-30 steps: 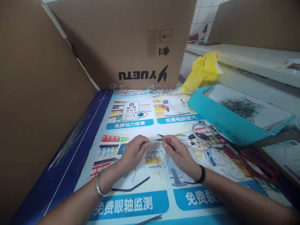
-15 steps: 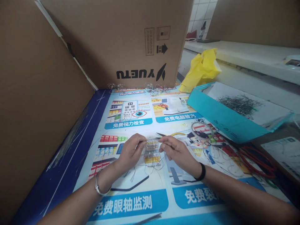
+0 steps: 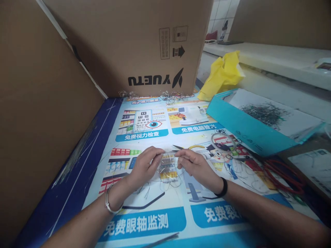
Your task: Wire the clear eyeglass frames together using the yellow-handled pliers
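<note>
My left hand, with a silver bangle at its wrist, is closed, thumb and forefinger pinching a thin wire. Facing it across a small gap, my right hand wears a black band and pinches the same fine wire near its other end. Below the fingers hangs or lies a loose tangle of thin wire loops; I cannot tell how much of it is held. Scissors or pliers with yellow handles lie just beyond my right fingers.
A printed poster covers the table. Cardboard stands at the back and left. To the right are a turquoise box holding many short wires, a yellow bag, a wire coil and red cord. Wire strands lie left.
Both hands stay almost in place, still pinching. My left fingertips have shifted slightly right and up. The whole view has tilted a little.
</note>
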`<state>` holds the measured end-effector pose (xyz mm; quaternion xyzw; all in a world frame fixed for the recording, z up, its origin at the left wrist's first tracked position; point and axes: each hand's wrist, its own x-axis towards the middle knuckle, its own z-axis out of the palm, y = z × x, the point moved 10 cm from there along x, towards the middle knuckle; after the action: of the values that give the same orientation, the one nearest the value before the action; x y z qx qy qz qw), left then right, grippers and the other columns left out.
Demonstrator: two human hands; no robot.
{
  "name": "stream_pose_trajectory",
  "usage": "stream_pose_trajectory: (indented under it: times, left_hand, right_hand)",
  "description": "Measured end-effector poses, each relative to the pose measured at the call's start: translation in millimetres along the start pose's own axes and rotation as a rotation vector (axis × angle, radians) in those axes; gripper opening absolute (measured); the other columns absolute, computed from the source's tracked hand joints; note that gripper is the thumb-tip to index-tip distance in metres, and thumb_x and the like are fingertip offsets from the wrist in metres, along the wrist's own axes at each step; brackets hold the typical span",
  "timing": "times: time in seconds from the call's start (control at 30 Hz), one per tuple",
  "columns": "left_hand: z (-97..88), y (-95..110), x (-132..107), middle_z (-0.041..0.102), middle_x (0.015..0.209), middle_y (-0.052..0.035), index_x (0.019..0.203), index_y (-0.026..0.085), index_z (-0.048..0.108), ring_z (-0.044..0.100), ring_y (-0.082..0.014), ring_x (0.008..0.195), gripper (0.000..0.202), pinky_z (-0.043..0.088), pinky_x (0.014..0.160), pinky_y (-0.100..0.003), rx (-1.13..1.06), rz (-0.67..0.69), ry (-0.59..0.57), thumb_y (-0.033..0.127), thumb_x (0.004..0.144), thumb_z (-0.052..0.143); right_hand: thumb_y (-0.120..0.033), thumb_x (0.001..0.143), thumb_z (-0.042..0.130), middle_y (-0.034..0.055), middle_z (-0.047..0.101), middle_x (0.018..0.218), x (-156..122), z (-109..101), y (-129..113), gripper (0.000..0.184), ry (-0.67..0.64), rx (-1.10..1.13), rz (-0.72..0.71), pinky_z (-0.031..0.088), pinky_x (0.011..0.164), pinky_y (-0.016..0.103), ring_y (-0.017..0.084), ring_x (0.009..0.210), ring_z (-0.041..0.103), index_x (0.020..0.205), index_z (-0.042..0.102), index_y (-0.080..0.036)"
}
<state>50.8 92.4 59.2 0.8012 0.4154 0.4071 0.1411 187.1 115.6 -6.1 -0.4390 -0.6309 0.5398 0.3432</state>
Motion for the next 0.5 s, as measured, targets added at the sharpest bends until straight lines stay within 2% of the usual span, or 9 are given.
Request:
stream_pose_trajectory:
  times: [0.13,0.33,0.5]
  left_hand:
    - [-0.4,-2.2,1.2,0.061,0.079,-0.0030,0.092,0.018,0.057,0.056,-0.0129,0.075,0.011,0.045,0.069,-0.025,-0.035,-0.031,-0.007,0.015,0.088,0.048]
    - [1.3,-7.1,3.3,0.057,0.075,-0.0025,0.086,0.016,0.058,0.053,-0.0128,0.071,0.011,0.043,0.067,-0.025,-0.095,-0.102,-0.055,0.018,0.088,0.047]
    - [1.1,-10.1,4.7,0.058,0.075,-0.0025,0.084,0.016,0.059,0.053,-0.0123,0.069,0.010,0.042,0.065,-0.025,-0.169,-0.161,-0.081,0.018,0.085,0.050]
  right_hand:
    - [-0.029,0.084,0.048,-0.0013,0.060,0.064,0.2,-0.5,-0.5,0.017,0.004,-0.028,-0.010,0.036,0.048,0.022,0.010,0.054,0.051,0.095,0.056,-0.019]
    - [-0.032,0.085,0.046,-0.0026,0.056,0.063,1.3,1.3,3.1,0.021,-0.020,-0.063,-0.006,0.033,0.042,0.021,0.007,0.044,0.042,0.098,0.056,-0.018]
    - [-0.031,0.086,0.045,-0.0024,0.056,0.064,1.5,0.8,6.2,0.022,-0.015,-0.096,-0.025,0.035,0.042,0.020,0.007,0.044,0.042,0.099,0.056,-0.018]
